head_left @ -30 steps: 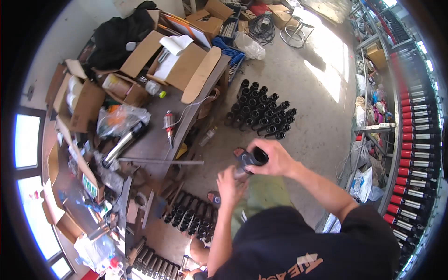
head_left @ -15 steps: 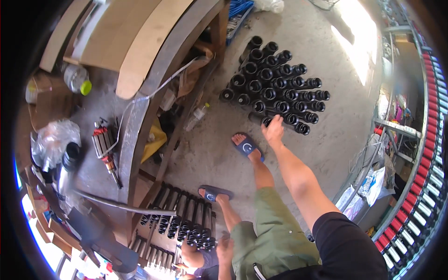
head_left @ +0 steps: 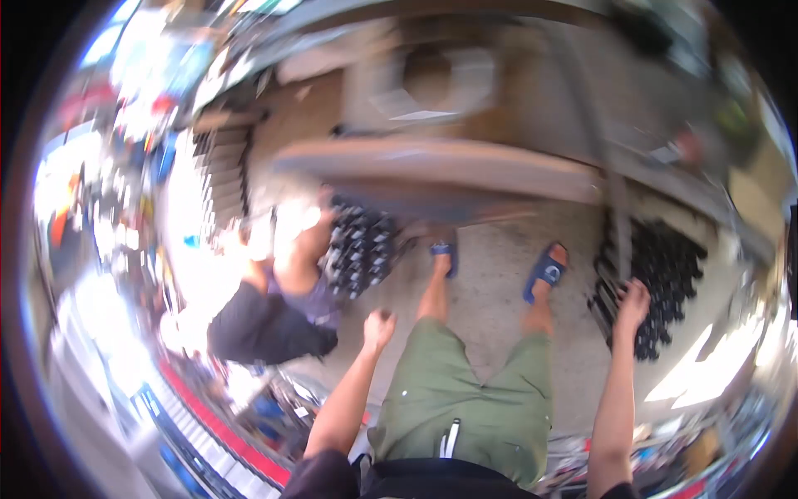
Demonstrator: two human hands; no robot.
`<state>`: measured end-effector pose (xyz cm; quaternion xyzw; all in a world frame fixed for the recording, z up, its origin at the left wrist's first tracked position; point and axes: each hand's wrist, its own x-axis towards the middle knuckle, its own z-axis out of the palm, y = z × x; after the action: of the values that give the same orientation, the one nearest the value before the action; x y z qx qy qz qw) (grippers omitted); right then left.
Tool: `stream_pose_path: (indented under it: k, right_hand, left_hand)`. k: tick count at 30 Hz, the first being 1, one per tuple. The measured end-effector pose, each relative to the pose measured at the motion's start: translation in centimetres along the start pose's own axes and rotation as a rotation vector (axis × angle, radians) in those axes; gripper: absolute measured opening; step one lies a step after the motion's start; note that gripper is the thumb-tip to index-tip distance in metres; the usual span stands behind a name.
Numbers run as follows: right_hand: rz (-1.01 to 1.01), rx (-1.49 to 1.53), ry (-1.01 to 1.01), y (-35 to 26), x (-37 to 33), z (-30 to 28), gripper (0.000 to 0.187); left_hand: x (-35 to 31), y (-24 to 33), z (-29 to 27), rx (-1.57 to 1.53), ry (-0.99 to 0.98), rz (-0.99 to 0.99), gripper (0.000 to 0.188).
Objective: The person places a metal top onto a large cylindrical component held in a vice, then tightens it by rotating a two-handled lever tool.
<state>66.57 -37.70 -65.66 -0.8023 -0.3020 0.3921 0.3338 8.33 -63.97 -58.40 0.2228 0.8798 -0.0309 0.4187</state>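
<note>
My right hand point(head_left: 634, 303) is at the near left edge of a cluster of black tubes point(head_left: 665, 266) standing close together on the floor at the right. Its fingers look loosely apart, and I see nothing held in them. Blur hides whether they touch a tube. My left hand point(head_left: 380, 329) is curled into a loose fist in front of my left thigh, with nothing visible in it. To its upper left lies a second group of dark tubes point(head_left: 362, 245), their round ends showing, next to a crouching person point(head_left: 278, 312).
A workbench point(head_left: 440, 166) stands ahead of me, with a cardboard box point(head_left: 416, 75) on it. My sandalled feet point(head_left: 549, 273) are on the concrete floor below it. Racks with red and white rollers point(head_left: 220, 441) curve along the lower left. Much of the picture is smeared.
The view has swung left, so the standing tubes are now at the right and the bench ahead. My right hand, earlier at a tube's end, now appears loosened. My left hand shows more clearly.
</note>
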Motion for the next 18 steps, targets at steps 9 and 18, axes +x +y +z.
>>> stream_pose_path:
  k: [9, 18]
  right_hand:
    - [-0.368, -0.539, -0.466, -30.9, -13.0, 10.3, 0.048]
    - [-0.475, -0.686, -0.340, -29.0, -11.2, 12.4, 0.036]
  left_hand:
    - [14.2, -3.2, 4.4, -0.271, 0.255, -0.340, 0.074]
    - [5.8, -0.4, -3.3, -0.424, 0.248, -0.518, 0.049]
